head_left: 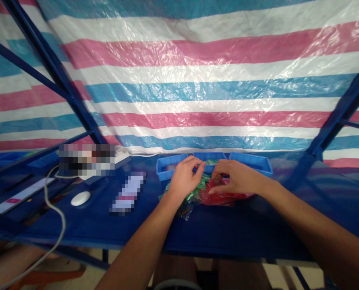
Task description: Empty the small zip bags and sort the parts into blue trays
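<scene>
- The left hand (185, 177) and the right hand (236, 177) rest on a heap of small packets. Their fingers are bent and their tips almost meet. I cannot tell if they pinch a packet.
- The green packets (194, 194) lie under the left hand. The red packets (224, 198) lie at 3 o'clock from them, under the right hand.
- The packets look light, thin, soft and shiny, so they may slip. Pinching one by its edge looks best.
- At 12 o'clock from the heap are the left bin (167, 167), the middle bin (209, 155) and the right bin (253, 161). Something green shows in the middle one. The others are hard to see into.
- A white mouse (80, 198) sits far off at 9 o'clock on the blue table (242, 229).
</scene>
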Demonstrator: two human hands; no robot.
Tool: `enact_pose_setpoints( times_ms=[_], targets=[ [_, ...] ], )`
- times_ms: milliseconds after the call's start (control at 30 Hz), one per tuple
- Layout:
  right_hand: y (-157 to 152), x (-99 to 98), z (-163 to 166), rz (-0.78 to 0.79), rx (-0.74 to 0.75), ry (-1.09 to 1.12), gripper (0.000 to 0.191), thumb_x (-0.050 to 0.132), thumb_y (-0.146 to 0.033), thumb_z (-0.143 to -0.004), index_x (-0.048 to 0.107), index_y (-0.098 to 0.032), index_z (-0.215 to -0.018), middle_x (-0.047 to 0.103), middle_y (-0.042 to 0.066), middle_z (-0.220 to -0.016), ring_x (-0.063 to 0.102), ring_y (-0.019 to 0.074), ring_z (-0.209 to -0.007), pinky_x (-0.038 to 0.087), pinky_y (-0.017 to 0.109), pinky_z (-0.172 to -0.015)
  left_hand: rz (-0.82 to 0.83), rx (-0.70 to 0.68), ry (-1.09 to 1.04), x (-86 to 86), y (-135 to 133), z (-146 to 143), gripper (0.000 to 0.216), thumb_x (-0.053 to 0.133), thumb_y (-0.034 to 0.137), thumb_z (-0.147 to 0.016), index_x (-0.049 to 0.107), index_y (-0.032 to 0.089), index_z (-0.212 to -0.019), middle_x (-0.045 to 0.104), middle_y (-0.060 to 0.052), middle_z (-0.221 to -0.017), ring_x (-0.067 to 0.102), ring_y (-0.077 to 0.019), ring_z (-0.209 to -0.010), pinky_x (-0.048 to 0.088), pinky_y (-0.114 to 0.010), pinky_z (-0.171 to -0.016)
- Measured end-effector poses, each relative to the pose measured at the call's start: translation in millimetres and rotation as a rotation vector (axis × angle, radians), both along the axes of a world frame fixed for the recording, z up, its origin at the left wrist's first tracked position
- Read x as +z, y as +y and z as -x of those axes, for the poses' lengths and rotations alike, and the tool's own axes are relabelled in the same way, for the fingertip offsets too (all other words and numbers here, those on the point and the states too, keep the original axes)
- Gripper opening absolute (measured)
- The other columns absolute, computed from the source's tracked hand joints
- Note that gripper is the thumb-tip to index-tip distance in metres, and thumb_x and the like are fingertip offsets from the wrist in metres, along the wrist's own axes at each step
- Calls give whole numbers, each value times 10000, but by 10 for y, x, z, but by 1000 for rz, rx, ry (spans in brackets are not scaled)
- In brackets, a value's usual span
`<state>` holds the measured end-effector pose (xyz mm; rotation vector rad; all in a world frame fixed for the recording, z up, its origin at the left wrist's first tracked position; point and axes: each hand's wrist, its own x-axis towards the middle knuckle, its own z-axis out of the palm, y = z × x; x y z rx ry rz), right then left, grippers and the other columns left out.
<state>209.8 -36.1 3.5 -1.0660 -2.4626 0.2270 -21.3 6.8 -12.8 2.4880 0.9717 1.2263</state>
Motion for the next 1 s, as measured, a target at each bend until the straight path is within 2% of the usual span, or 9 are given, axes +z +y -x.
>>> enact_pose_setpoints(
  times_ms=[167,233,300,400,633,767,867,933,1000],
  targets=[
    [-42,37,-5,283,74,70,451,918,-621,-707,828,-289,-999,723,10,-930,654,218,-821,476,315,-722,-8,7,11,-4,-2,1,257,560,316,-1052,740,190,-917,711,-58,-914,666,-189,-839,500,-292,-718],
    [-24,32,-32,341,106,103,409,908,-582,-741,839,-299,-1027,732,14,-960,672,223,-847,496,319,-755,-2,8,11,-2,-3,2,260,561,320,-1052,736,191,-911,708,-57,-908,665,-187,-835,500,-291,-715],
    [-3,26,-56,363,149,135,293,836,-527,-850,844,-309,-1046,749,18,-988,696,223,-875,512,329,-808,10,7,13,-1,-4,0,264,564,326,-1052,736,192,-904,709,-57,-905,664,-186,-828,498,-287,-702],
    [22,19,-60,327,172,190,218,721,-461,-967,845,-291,-1027,770,31,-1020,719,219,-904,521,342,-860,20,5,2,-2,-3,-3,268,571,332,-1050,740,190,-896,716,-56,-899,670,-186,-831,498,-285,-694],
    [19,28,32,173,97,376,277,680,-481,-1000,852,-267,-965,767,43,-983,715,212,-900,528,349,-861,52,-16,-60,50,-31,2,265,590,343,-1046,755,190,-907,748,-52,-920,697,-190,-855,528,-304,-761],
    [-9,43,66,114,-9,593,271,689,-493,-994,856,-280,-993,778,44,-978,711,226,-897,541,366,-839,109,-157,-124,110,-101,10,250,569,350,-1063,771,212,-1117,778,-68,-1123,724,-216,-1054,564,-331,-929],
    [-18,24,87,64,-118,779,280,690,-520,-986,854,-294,-1007,800,41,-979,720,251,-917,567,400,-861,152,-256,-181,111,-143,-9,333,669,393,-1011,721,225,-1294,756,-90,-1295,708,-257,-1193,541,-391,-1074],
    [-16,-1,106,47,-184,870,283,699,-538,-973,853,-308,-1031,822,36,-1038,737,276,-987,576,441,-932,191,-258,-197,83,-146,-33,408,760,413,-945,715,230,-1307,761,-95,-1298,718,-279,-1181,549,-418,-1077],
    [-13,-24,134,55,-227,931,287,713,-549,-959,853,-309,-1030,832,32,-1077,749,290,-1033,576,468,-984,232,-229,-218,46,-126,-56,384,783,406,-924,737,230,-1262,788,-87,-1226,742,-272,-1105,577,-413,-1028]
  ],
)
